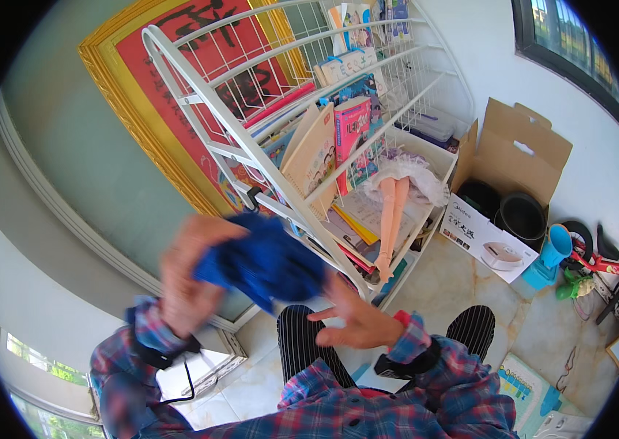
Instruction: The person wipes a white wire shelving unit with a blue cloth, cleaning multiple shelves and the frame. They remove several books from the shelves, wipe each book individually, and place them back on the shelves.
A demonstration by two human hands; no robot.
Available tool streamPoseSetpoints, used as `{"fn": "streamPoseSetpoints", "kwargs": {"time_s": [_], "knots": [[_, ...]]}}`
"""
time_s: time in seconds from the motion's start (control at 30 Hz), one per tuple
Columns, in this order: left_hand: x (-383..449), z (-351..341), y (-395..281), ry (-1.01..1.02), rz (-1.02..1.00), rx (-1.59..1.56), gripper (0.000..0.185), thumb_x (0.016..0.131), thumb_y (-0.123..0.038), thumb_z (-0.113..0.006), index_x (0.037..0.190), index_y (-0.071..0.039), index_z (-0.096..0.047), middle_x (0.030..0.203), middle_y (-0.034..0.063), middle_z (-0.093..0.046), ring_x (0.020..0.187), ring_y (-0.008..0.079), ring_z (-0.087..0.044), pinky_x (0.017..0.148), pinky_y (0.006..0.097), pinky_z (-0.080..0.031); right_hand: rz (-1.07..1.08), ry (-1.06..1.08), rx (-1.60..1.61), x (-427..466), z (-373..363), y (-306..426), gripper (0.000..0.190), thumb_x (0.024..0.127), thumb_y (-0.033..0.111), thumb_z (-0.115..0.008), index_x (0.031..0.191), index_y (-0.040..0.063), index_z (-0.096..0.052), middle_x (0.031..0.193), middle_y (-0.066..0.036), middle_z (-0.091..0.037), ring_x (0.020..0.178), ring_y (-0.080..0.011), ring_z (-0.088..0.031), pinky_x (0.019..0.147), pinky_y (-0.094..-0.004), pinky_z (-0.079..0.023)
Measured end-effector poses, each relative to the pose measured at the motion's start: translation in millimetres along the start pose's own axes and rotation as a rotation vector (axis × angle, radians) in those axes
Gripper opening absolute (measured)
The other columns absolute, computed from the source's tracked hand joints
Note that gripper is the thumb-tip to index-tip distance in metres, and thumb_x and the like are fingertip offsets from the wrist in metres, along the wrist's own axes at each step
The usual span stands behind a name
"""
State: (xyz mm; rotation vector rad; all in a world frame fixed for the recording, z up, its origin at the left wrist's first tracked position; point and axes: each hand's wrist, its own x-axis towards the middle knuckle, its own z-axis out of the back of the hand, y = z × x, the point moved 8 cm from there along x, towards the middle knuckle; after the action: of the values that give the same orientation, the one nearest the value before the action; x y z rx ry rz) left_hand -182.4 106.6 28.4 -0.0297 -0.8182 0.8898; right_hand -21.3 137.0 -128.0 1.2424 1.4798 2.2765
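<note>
A dark blue cloth, crumpled and blurred by motion, is in the air in front of the white wire rack. My left hand grips its left end, with the thumb below and the fingers above. At the cloth's right end is my right hand, its thumb and lower fingers spread apart. The upper fingers of that hand meet the cloth's edge, and blur hides whether they pinch it. Just behind the cloth, a black clip sits on the rack's side frame.
Books and a doll fill the rack; the doll's legs jut over its front edge. Beyond stands an open cardboard box with black pots. Toys, including a blue bucket, lie right. A gold-framed red panel leans behind.
</note>
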Motion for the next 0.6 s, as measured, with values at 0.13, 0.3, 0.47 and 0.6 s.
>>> {"fn": "streamPoseSetpoints", "kwargs": {"time_s": [0.13,0.3,0.47,0.6], "knots": [[11,-96,-61,0.279,-0.143,-0.228,0.047,0.075,-0.001,-0.069,0.121,-0.005,-0.059,0.114,0.0159,-0.054,0.107,0.0325,-0.058,0.089,0.0384,-0.049,-0.174,0.041,0.231,-21,-13,-1,0.081,0.082,0.036,-0.077,0.143,0.007,-0.034,0.138,-0.013,-0.044,0.129,-0.0276,-0.042,0.111,-0.0398,-0.031],[41,-136,-61,0.288,-0.179,-0.249,0.053,0.076,0.000,-0.066,0.127,-0.008,-0.053,0.119,0.0170,-0.053,0.108,0.0359,-0.057,0.088,0.0387,-0.050,-0.183,-0.203,1.204,-50,20,1,0.074,0.090,0.041,-0.065,0.146,0.008,-0.030,0.143,-0.011,-0.043,0.129,-0.0297,-0.046,0.107,-0.0515,-0.038],[62,-164,-47,0.405,-0.254,0.027,0.058,0.074,-0.021,-0.077,0.126,-0.008,-0.055,0.121,0.0153,-0.055,0.106,0.0353,-0.059,0.087,0.0394,-0.052,-0.270,-0.502,1.089,-54,89,-28,0.058,0.097,0.044,-0.052,0.142,0.010,-0.039,0.135,-0.010,-0.053,0.121,-0.0284,-0.054,0.100,-0.0495,-0.046],[74,-122,-25,0.183,-0.563,0.538,0.039,0.069,-0.017,-0.079,0.103,-0.004,-0.064,0.103,0.0118,-0.061,0.094,0.0300,-0.060,0.080,0.0420,-0.049,-0.364,-0.715,1.142,-46,160,-55,0.037,0.095,0.030,-0.060,0.127,0.012,-0.055,0.120,-0.008,-0.060,0.107,-0.0256,-0.060,0.085,-0.0451,-0.054]]}}
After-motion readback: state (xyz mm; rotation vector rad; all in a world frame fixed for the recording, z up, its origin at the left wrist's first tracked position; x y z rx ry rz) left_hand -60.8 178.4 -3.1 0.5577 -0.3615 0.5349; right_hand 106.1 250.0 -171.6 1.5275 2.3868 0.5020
